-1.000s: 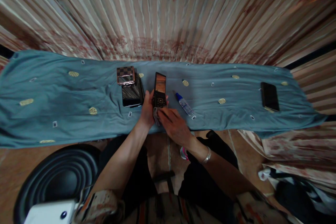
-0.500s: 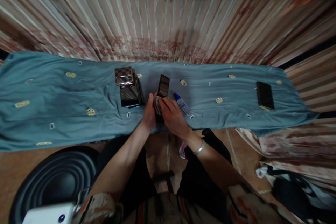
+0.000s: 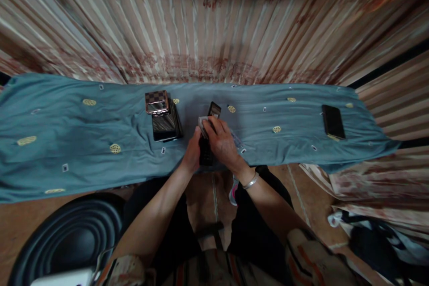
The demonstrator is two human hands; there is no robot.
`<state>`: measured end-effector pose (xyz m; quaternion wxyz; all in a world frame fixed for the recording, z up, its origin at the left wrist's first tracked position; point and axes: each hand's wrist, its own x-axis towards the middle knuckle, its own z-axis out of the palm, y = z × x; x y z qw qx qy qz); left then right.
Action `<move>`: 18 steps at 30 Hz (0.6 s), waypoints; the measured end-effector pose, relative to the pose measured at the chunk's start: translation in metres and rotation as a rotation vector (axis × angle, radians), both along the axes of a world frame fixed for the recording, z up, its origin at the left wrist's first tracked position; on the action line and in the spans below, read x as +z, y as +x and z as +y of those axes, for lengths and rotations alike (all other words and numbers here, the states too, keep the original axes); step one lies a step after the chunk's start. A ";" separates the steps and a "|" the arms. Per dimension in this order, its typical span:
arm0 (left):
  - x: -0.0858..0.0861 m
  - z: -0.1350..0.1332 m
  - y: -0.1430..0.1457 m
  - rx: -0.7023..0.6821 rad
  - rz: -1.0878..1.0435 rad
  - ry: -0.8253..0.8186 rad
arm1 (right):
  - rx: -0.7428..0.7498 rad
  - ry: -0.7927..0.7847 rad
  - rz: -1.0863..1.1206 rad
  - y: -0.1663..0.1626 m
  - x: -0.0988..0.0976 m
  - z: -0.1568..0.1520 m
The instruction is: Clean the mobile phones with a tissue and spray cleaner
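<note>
Head view. Looking down on a long teal cloth (image 3: 67, 134) spread before a striped curtain (image 3: 214, 18).

Gripping a dark phone (image 3: 205, 155) by its lower left edge with the left hand (image 3: 193, 152), fingers clamped round it, holding it tilted just over the cloth's near edge with the top end pointing away. Covering the phone's face with the right hand (image 3: 221, 140), fingers closed on a small pale wipe (image 3: 202, 123) and pressing it near the top end.

Compared with a second ago: wipe and right hand now up at the far end of the phone rather than the near end. Phone brought down from steeply raised, with an orange screen, to flatter, dark and mostly covered. Reads as one wiping stroke run along the length of the face.

Just right of the right hand, a small clear bottle (image 3: 238, 142), largely hidden, visible only as a sliver.

Left of the hands, a stack of dark phones (image 3: 166, 126) with a checker-backed folding phone (image 3: 156, 101) on top, unmoved.

Far right on the cloth, one black phone (image 3: 333, 121), well apart. Silver bangle (image 3: 250, 182) on the right wrist.
</note>
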<state>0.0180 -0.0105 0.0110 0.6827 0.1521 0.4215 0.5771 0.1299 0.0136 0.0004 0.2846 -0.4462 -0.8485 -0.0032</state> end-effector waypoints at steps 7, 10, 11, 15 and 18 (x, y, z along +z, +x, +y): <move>0.004 -0.007 -0.003 -0.072 0.143 0.119 | -0.055 -0.008 0.039 0.008 0.002 0.021; 0.010 -0.010 -0.002 -0.136 0.144 0.109 | -0.092 -0.012 0.046 0.013 0.004 0.029; 0.012 -0.011 -0.002 -0.150 0.135 0.095 | -0.105 -0.005 0.051 0.014 0.005 0.031; 0.014 -0.012 -0.003 -0.169 0.066 0.048 | -0.154 0.027 0.093 0.021 0.004 0.039; 0.015 -0.011 -0.003 -0.171 0.004 0.017 | -0.171 0.001 0.131 0.025 0.001 0.042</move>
